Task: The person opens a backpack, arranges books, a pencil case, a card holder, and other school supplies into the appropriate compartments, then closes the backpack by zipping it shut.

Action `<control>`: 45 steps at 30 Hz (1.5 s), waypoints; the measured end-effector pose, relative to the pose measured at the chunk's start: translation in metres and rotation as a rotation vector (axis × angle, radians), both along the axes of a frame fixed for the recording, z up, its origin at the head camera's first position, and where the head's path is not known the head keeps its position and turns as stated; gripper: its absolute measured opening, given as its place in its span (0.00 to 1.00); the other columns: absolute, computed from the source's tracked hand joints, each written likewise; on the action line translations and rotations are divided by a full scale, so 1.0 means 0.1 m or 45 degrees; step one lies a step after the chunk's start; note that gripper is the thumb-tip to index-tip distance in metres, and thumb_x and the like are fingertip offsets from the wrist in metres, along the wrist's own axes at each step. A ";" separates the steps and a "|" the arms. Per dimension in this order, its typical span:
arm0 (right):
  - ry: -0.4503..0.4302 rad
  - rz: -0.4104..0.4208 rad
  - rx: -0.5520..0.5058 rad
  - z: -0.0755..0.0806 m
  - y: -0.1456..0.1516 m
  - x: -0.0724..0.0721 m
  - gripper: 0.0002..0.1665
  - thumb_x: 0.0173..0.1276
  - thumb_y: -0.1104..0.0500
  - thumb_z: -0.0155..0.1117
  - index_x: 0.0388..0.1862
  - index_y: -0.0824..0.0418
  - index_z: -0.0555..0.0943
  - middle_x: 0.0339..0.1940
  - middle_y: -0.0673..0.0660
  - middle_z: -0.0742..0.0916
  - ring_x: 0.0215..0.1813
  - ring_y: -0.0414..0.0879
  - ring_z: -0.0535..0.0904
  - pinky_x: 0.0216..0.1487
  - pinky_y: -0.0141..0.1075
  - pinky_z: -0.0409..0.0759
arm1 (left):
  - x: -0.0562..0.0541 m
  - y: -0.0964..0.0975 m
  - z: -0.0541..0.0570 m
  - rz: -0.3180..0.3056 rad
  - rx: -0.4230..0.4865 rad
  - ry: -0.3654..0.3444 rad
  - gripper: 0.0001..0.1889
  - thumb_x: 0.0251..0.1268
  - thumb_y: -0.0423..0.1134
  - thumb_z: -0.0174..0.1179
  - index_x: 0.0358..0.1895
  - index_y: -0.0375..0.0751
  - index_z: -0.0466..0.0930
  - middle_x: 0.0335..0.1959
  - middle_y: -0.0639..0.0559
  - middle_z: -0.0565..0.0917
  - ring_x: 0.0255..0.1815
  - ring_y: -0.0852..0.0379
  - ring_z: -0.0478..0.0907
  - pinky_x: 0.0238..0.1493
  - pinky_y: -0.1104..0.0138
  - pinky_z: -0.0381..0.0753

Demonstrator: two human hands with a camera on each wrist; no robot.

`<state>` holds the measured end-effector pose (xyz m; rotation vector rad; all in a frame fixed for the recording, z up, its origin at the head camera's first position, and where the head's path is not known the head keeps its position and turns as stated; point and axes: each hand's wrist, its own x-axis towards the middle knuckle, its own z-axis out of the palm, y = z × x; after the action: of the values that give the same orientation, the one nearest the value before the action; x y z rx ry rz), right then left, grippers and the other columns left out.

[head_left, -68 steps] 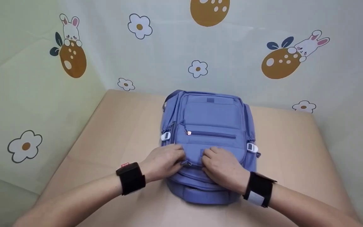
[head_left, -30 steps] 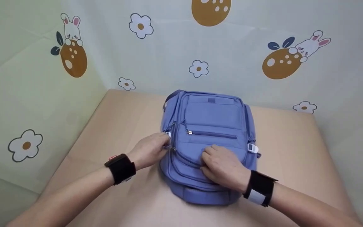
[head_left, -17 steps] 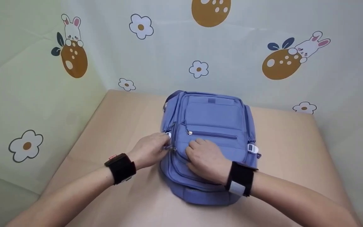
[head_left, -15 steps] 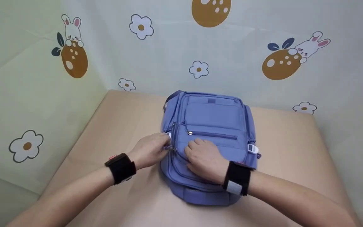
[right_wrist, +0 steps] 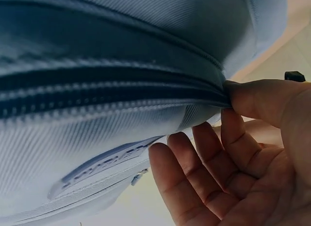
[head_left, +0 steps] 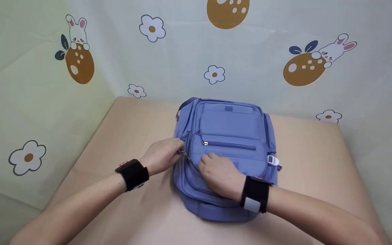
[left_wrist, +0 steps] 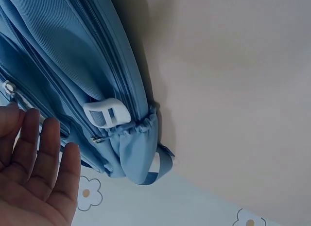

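A blue backpack [head_left: 231,124] lies front side up on the table. My left hand [head_left: 164,153] is at its left edge, thumb and index finger pinching a zipper pull [left_wrist: 14,98] by its short tab; the other fingers are spread loosely. On the front panel, my right hand [head_left: 220,175] pinches the fabric beside the curved pocket zipper [head_left: 193,166]. Seen from the right wrist, two rows of zipper teeth [right_wrist: 97,92] stand apart with a dark gap, narrowing towards the right thumb [right_wrist: 262,97]. That hand hides part of the lower front.
The backpack rests on a beige tabletop [head_left: 128,129]. White strap buckles [head_left: 273,160] sit on its sides, and a second, straight zipper [head_left: 230,146] crosses the front. Curtains [head_left: 182,51] printed with flowers and rabbits hang behind and at the sides.
My left hand has travelled from the lower front to the backpack's left edge with the zipper pull, then slightly farther up. My right hand has shifted left across the front panel.
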<state>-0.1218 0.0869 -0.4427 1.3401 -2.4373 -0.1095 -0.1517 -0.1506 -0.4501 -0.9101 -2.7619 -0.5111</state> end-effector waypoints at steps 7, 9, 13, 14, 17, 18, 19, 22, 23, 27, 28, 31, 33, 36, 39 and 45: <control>-0.018 -0.003 -0.018 0.00 0.01 0.02 0.02 0.65 0.63 0.62 0.35 0.61 0.82 0.32 0.54 0.79 0.34 0.49 0.76 0.24 0.39 0.78 | -0.28 -0.01 -0.01 0.105 -0.002 -0.039 0.04 0.71 0.36 0.65 0.36 0.44 0.80 0.33 0.52 0.82 0.36 0.52 0.80 0.37 0.57 0.80; -0.019 -0.006 -0.031 -0.01 0.01 0.03 0.02 0.65 0.63 0.64 0.34 0.61 0.82 0.32 0.54 0.79 0.34 0.49 0.76 0.23 0.39 0.78 | -0.37 0.00 -0.02 0.135 -0.011 -0.047 0.04 0.71 0.37 0.65 0.36 0.45 0.80 0.33 0.53 0.82 0.36 0.52 0.79 0.37 0.56 0.79; -0.026 -0.023 -0.042 -0.02 -0.01 0.05 0.03 0.66 0.60 0.65 0.34 0.60 0.82 0.32 0.54 0.79 0.34 0.49 0.77 0.22 0.39 0.78 | -0.54 0.03 -0.03 0.162 -0.038 -0.027 0.05 0.71 0.37 0.64 0.35 0.44 0.79 0.34 0.51 0.82 0.36 0.50 0.80 0.36 0.55 0.79; -0.029 -0.026 -0.043 -0.02 -0.02 0.06 0.04 0.66 0.60 0.65 0.34 0.60 0.82 0.32 0.54 0.79 0.34 0.49 0.77 0.22 0.39 0.78 | -0.58 0.03 -0.04 0.168 -0.043 -0.019 0.06 0.72 0.36 0.64 0.35 0.44 0.79 0.33 0.51 0.82 0.36 0.50 0.80 0.36 0.55 0.79; -0.040 -0.043 -0.035 -0.02 -0.03 0.07 0.05 0.68 0.59 0.65 0.33 0.59 0.81 0.32 0.54 0.79 0.34 0.49 0.77 0.22 0.40 0.78 | -0.66 0.05 -0.05 0.178 -0.060 0.004 0.06 0.72 0.36 0.62 0.34 0.44 0.77 0.33 0.50 0.82 0.36 0.49 0.80 0.36 0.53 0.79; -0.046 -0.046 -0.034 -0.01 -0.04 0.07 0.05 0.68 0.59 0.65 0.34 0.59 0.82 0.32 0.54 0.80 0.34 0.49 0.77 0.23 0.40 0.78 | -0.69 0.06 -0.05 0.181 -0.065 0.008 0.06 0.72 0.36 0.62 0.35 0.44 0.78 0.34 0.49 0.82 0.37 0.48 0.81 0.37 0.53 0.79; -0.050 -0.048 -0.035 -0.01 -0.04 0.06 0.05 0.67 0.59 0.65 0.34 0.59 0.82 0.32 0.54 0.80 0.34 0.49 0.77 0.23 0.40 0.78 | -0.71 0.07 -0.05 0.181 -0.070 0.012 0.06 0.73 0.37 0.62 0.35 0.43 0.77 0.34 0.49 0.83 0.37 0.47 0.81 0.37 0.52 0.79; -0.059 -0.053 -0.037 0.00 -0.05 0.06 0.05 0.67 0.58 0.66 0.35 0.59 0.81 0.33 0.54 0.80 0.35 0.49 0.76 0.23 0.39 0.78 | -0.74 0.09 -0.05 0.181 -0.090 0.017 0.06 0.72 0.37 0.63 0.35 0.43 0.77 0.35 0.48 0.83 0.38 0.45 0.82 0.37 0.51 0.79; -0.062 -0.051 -0.037 0.00 -0.05 0.05 0.05 0.67 0.58 0.66 0.35 0.59 0.81 0.33 0.54 0.80 0.35 0.49 0.76 0.23 0.39 0.78 | -0.74 0.09 -0.05 0.183 -0.090 0.018 0.06 0.72 0.38 0.63 0.35 0.43 0.77 0.35 0.48 0.83 0.38 0.45 0.82 0.37 0.51 0.79; -0.077 -0.045 -0.038 0.02 -0.04 0.03 0.05 0.67 0.58 0.66 0.36 0.60 0.81 0.34 0.54 0.80 0.35 0.49 0.76 0.24 0.39 0.78 | -0.76 0.11 -0.03 0.199 -0.080 0.021 0.06 0.72 0.37 0.63 0.35 0.43 0.77 0.34 0.49 0.82 0.36 0.47 0.81 0.36 0.52 0.79; -0.082 -0.045 -0.040 0.03 -0.03 0.02 0.06 0.67 0.58 0.66 0.36 0.60 0.81 0.34 0.54 0.80 0.35 0.49 0.76 0.24 0.39 0.78 | -0.76 0.12 -0.02 0.204 -0.079 0.022 0.07 0.72 0.37 0.62 0.34 0.43 0.77 0.34 0.49 0.82 0.36 0.47 0.81 0.36 0.52 0.79; -0.105 -0.060 -0.047 0.04 -0.03 -0.02 0.07 0.66 0.57 0.68 0.36 0.60 0.81 0.34 0.54 0.80 0.35 0.50 0.77 0.25 0.40 0.79 | -0.80 0.13 -0.01 0.214 -0.077 0.021 0.06 0.73 0.37 0.62 0.35 0.43 0.77 0.34 0.49 0.82 0.36 0.47 0.81 0.37 0.53 0.79; -0.120 -0.079 -0.046 0.05 -0.03 -0.05 0.09 0.66 0.56 0.69 0.36 0.60 0.81 0.35 0.54 0.80 0.36 0.50 0.77 0.25 0.41 0.79 | -0.83 0.15 -0.01 0.223 -0.075 0.023 0.06 0.73 0.37 0.62 0.35 0.43 0.77 0.34 0.49 0.82 0.37 0.48 0.81 0.38 0.53 0.79; -0.156 -0.114 -0.041 0.05 -0.02 -0.09 0.11 0.65 0.54 0.71 0.37 0.60 0.81 0.36 0.54 0.80 0.37 0.50 0.77 0.26 0.41 0.80 | -0.86 0.18 -0.01 0.245 -0.074 0.011 0.05 0.72 0.37 0.63 0.36 0.43 0.78 0.35 0.49 0.83 0.37 0.48 0.81 0.38 0.54 0.80; -0.184 -0.126 -0.035 0.05 -0.01 -0.11 0.12 0.66 0.53 0.72 0.38 0.60 0.81 0.36 0.54 0.79 0.37 0.50 0.77 0.26 0.42 0.80 | -0.86 0.18 -0.01 0.263 -0.068 -0.019 0.05 0.72 0.38 0.64 0.37 0.44 0.79 0.35 0.50 0.83 0.36 0.49 0.81 0.38 0.54 0.80; -0.224 -0.077 -0.075 0.04 0.07 -0.14 0.11 0.66 0.54 0.71 0.35 0.58 0.79 0.34 0.53 0.79 0.37 0.50 0.77 0.31 0.43 0.80 | -0.83 0.12 -0.02 0.279 -0.007 -0.050 0.06 0.71 0.40 0.64 0.36 0.44 0.81 0.34 0.51 0.84 0.35 0.52 0.80 0.36 0.55 0.80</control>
<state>-0.1355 0.0937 -0.4385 1.3011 -2.6049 0.0674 -0.2349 -0.1385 -0.4522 -0.5931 -2.8521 -0.4880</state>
